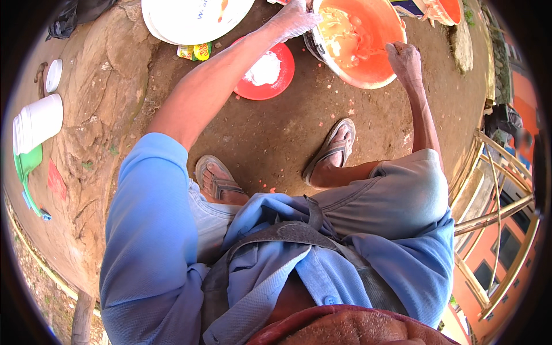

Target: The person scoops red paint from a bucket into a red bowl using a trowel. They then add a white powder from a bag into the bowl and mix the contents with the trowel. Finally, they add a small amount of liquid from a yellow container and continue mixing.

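Note:
An orange-lined bucket (380, 26) stands at the top of the view, holding a thick, glossy orange mixture (345, 35). My left hand (292, 22), whitened with powder, grips the bucket's left rim; the fingertips are partly hard to make out. At the right rim my right hand (404, 57) is closed in a fist round a thin orange-coated stick (377, 52), whose far end goes into the mixture. Under my left forearm lies a red plate (265, 91) with a heap of white powder (264, 70) on it.
A large white lid (178, 23) and a yellow-green packet (195, 52) lie up left. Stacked white tubs (39, 123) sit on rock (109, 86) at far left. Another orange bucket (449, 10) stands top right, near a stone (462, 46). A wooden frame (497, 204) rises at right.

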Available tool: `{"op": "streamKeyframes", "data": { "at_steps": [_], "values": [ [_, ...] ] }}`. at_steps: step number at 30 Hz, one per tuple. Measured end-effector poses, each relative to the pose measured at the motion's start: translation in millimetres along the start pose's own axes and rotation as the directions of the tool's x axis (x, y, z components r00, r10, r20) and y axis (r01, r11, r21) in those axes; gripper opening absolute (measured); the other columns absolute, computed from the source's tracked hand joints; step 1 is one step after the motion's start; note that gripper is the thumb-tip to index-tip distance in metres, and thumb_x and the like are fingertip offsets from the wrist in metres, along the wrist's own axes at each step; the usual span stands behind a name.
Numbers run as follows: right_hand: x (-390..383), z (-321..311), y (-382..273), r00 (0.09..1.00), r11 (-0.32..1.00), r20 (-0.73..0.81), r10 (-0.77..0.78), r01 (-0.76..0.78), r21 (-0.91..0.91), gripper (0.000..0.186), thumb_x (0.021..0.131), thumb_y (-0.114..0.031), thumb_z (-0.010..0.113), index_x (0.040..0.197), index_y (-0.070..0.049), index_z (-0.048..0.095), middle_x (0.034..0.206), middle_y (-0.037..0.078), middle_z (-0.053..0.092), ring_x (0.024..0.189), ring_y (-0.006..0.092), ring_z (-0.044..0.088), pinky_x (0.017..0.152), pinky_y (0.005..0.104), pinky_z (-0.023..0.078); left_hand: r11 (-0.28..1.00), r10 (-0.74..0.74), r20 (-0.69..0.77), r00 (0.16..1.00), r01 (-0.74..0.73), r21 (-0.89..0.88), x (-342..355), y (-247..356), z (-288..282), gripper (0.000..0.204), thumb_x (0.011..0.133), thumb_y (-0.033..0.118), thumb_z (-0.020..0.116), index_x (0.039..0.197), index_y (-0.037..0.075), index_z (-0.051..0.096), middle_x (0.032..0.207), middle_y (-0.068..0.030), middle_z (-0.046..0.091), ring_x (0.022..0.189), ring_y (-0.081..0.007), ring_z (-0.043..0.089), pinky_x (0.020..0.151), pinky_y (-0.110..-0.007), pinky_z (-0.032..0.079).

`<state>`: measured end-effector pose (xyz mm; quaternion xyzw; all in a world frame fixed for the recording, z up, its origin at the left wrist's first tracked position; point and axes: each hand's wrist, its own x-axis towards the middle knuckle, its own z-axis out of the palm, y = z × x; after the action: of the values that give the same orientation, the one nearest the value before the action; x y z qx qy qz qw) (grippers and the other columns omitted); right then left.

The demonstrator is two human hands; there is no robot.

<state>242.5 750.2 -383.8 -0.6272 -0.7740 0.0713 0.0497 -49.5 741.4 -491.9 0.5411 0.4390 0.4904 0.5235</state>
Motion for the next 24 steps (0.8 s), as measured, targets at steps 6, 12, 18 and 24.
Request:
{"op": "streamKeyframes", "data": {
  "at_steps": [6, 12, 18, 24],
  "values": [
    [5.6, 26.3, 12.3, 0.985, 0.901, -0.009, 0.175, -0.156, 0.405, 0.033, 0.087, -0.032, 0.063, 0.09, 0.0, 0.074, 0.07, 0.013, 0.069, 0.063, 0.019, 0.064, 0.064, 0.0359, 0.05, 0.994, 0.022, -0.019, 1.0, -0.02, 0.109, 3.2, 2.5, -2.4, 0.019, 0.086, 0.012, 0.063, 0.095, 0.003, 0.049, 0.09, -0.0043, 0.055, 0.087, -0.0125, 0.051, 0.074, -0.029, 0.046],
    [11.6, 27.0, 78.3, 0.897, 0.857, -0.196, 0.396, -0.284, 0.429, 0.036, 0.081, -0.035, 0.074, 0.095, -0.002, 0.076, 0.08, 0.008, 0.073, 0.076, 0.0155, 0.065, 0.073, 0.0311, 0.05, 0.985, 0.1, -0.001, 0.995, -0.099, 0.142, 3.2, -6.2, -4.4, 0.021, 0.086, 0.012, 0.063, 0.097, 0.002, 0.049, 0.091, -0.0046, 0.056, 0.088, -0.0121, 0.052, 0.074, -0.029, 0.047],
    [9.6, 67.7, 91.3, 0.808, 0.625, -0.285, 0.516, -0.128, 0.77, 0.036, 0.081, -0.025, 0.08, 0.103, 0.002, 0.072, 0.094, 0.007, 0.072, 0.084, 0.0133, 0.063, 0.079, 0.0273, 0.05, 0.998, -0.037, 0.042, 0.998, 0.039, -0.045, 1.4, 8.2, 0.0, 0.02, 0.087, 0.009, 0.064, 0.1, 0.003, 0.05, 0.093, -0.0026, 0.055, 0.087, -0.0099, 0.051, 0.071, -0.027, 0.046],
    [20.3, 66.6, 75.1, 0.782, 0.237, 0.01, 0.623, -0.201, 0.951, 0.04, 0.076, -0.014, 0.083, 0.105, 0.009, 0.066, 0.1, 0.013, 0.068, 0.088, 0.0204, 0.066, 0.078, 0.0355, 0.055, 0.998, 0.01, 0.021, 1.0, -0.009, -0.06, 6.3, -13.0, -5.2, 0.021, 0.087, 0.01, 0.064, 0.101, 0.004, 0.05, 0.093, -0.0026, 0.055, 0.087, -0.0099, 0.051, 0.071, -0.027, 0.046]
  ]
}}
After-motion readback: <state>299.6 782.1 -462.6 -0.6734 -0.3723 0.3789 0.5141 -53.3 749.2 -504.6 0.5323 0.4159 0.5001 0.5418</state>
